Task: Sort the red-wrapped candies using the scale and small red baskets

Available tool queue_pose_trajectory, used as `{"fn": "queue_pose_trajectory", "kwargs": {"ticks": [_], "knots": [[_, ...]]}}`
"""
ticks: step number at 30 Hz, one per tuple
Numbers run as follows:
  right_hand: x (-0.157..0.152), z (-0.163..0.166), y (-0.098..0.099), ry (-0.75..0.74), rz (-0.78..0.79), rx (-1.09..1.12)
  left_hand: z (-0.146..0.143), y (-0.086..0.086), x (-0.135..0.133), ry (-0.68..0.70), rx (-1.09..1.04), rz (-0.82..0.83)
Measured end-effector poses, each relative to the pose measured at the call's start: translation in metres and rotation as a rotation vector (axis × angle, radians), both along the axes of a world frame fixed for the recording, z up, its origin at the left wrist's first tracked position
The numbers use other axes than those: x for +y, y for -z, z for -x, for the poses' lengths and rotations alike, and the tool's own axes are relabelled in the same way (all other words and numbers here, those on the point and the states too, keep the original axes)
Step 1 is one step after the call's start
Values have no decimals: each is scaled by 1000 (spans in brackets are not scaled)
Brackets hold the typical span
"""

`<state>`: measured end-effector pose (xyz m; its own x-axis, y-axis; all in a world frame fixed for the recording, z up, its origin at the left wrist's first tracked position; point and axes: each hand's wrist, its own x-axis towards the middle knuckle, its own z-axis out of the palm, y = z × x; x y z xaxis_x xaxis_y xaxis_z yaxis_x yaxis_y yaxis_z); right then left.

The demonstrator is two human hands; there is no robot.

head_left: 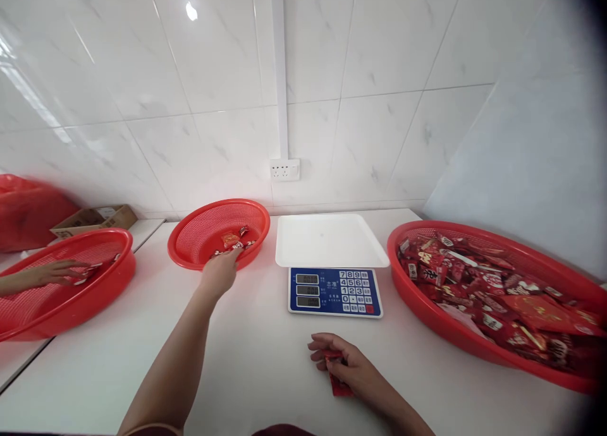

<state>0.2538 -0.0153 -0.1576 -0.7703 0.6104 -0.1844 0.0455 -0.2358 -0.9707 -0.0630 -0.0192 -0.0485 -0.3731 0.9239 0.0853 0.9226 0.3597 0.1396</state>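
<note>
My left hand [220, 273] reaches over the near rim of the middle red basket [190, 234], beside a few small red packets [231, 239] in its bottom. Its fingers are mostly hidden, so a grip on a packet cannot be made out. My right hand [345, 362] is low over the white table, closed on a small red packet [340, 385] held between thumb and fingers. Just beyond that hand lies a digital scale with a blue keypad panel [334, 291] and a bare white weighing tray [327, 240].
A large red basket [403, 278] heaped with red packets [493, 290] stands at right. On the left, another person's hand [59, 272] is in a further red basket [95, 303]. Behind it are a cardboard box [114, 218] and a red bag [28, 208]. A tiled wall closes the back.
</note>
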Motion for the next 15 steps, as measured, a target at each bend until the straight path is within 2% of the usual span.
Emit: {"fn": "queue_pose_trajectory", "kwargs": {"ticks": [4,9,12,15], "knots": [[30,1,-32,138,-190,18,12,-19,-23,-67,16,3],[94,26,-87,523,-397,77,-21,-44,-24,70,-154,-246],[117,40,-104,559,-470,7,-47,-47,-10,225,-324,-348],[125,33,-106,542,-604,-144,-64,-39,6,332,-469,-355]]}}
